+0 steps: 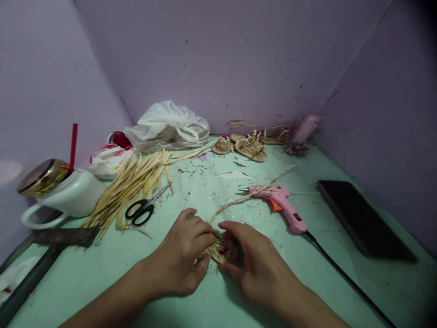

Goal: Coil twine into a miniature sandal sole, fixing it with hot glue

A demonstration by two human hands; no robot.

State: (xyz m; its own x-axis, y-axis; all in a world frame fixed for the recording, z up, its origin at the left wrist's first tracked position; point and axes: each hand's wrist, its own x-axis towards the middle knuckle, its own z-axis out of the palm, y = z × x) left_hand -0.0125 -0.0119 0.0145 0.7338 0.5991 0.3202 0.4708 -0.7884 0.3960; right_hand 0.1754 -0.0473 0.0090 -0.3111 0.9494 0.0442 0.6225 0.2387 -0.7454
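Note:
A small coiled straw-rope disc (223, 250) with a red spot at its middle lies on the pale green table (102, 269). My left hand (184, 257) pinches its left edge with fingers curled. My right hand (254, 259) grips its right edge, thumb and fingers closed round it. A loose length of straw rope (249, 193) runs from the disc up and to the right, passing over the nozzle end of a pink hot-glue gun (285, 207) that lies just beyond my right hand.
Black-handled scissors (145, 209) rest on a pile of dry straw strips (133, 182). A white mug with a gold lid (58, 191) stands at the left. A plastic bag (169, 125), finished woven pieces (251, 148) and a dark phone (363, 218) lie around.

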